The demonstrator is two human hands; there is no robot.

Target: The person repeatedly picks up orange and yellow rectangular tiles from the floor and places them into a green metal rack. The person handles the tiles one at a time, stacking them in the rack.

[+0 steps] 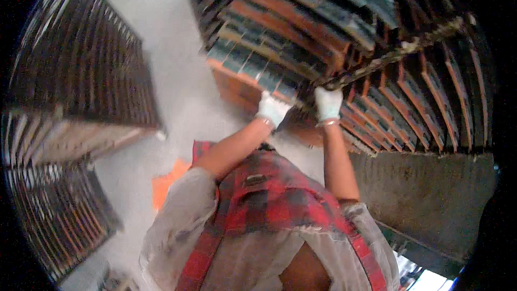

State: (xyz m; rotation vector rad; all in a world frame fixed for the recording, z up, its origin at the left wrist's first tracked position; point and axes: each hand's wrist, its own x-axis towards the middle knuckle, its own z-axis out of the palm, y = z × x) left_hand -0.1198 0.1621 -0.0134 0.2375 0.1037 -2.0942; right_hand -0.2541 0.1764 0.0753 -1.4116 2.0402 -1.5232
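Both my hands wear white gloves and reach out to a tall rack of orange-brown shelves loaded with rows of dark grey slabs. My left hand grips the front edge of a shelf board carrying slabs. My right hand is closed around the near end of a long rusty rail, which runs away to the upper right. The two hands are about a hand's width apart. My bare forearms rise from a red checked shirt.
A second rack of dark slats stands at the left, across a pale concrete aisle. An orange patch lies on the floor by my left shoulder. A rough grey panel sits below the rack at the right.
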